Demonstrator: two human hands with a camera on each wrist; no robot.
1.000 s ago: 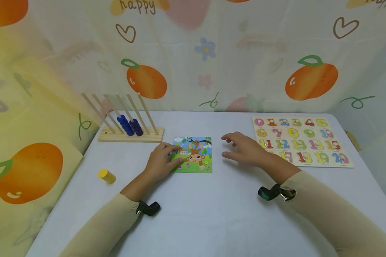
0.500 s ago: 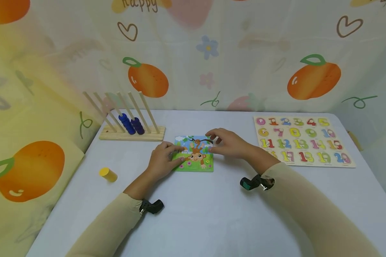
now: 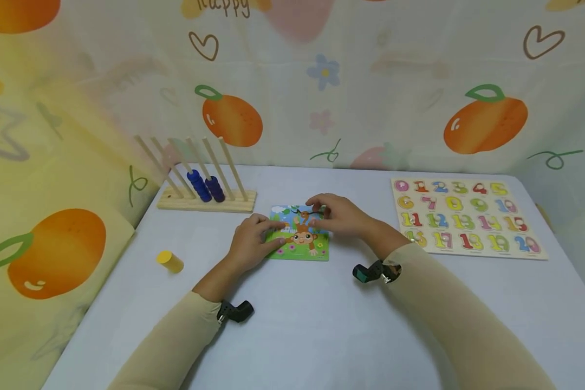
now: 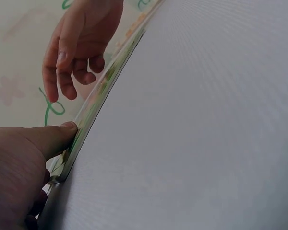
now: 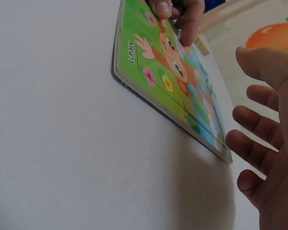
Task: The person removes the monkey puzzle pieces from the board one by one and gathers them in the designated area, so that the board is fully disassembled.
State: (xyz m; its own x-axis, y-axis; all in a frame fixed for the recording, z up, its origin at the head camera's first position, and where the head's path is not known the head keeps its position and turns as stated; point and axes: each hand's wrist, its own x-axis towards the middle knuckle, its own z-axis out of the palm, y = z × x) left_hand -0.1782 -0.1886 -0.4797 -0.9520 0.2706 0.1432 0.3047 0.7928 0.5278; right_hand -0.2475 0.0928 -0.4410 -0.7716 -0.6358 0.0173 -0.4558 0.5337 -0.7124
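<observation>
Green-and-blue thin square board printed with a cartoon monkey [image 3: 302,239] is lying flat on the white cloth-covered surface [image 3: 302,325], sitting between the pale wooden peg stand with blue beads [image 3: 200,206] and the cream rectangular board of coloured numbers [image 3: 468,216]. The left grip [image 3: 246,244], a bare hand below a beige sleeve, is resting thumb and fingertip on the monkey board's left side, looking fairly relaxed; I'm not seeing a proper pinch. The right grip [image 3: 343,216], also bare, is hovering around the far right corner with fingers apart and holding nothing — can't tell if a fingertip is actually touching.

Handling-wise, I'm guessing it's light and stiff, maybe wood or pressed board going by the pale edge and darker backing. The print is looking slightly glossy, so fingertips could be slipping if you're only pressing from above. There's a line running inside the border, so if it's an inlay I'd be keeping it level. Best hold, I reckon: opposite left and right edges, thumbs on top, fingers underneath.

Direction: the sky edge is facing the fabric backdrop [image 3: 351,108], the grassy edge is facing the person — and being roughly square, it isn't showing any clear long axis.
</observation>
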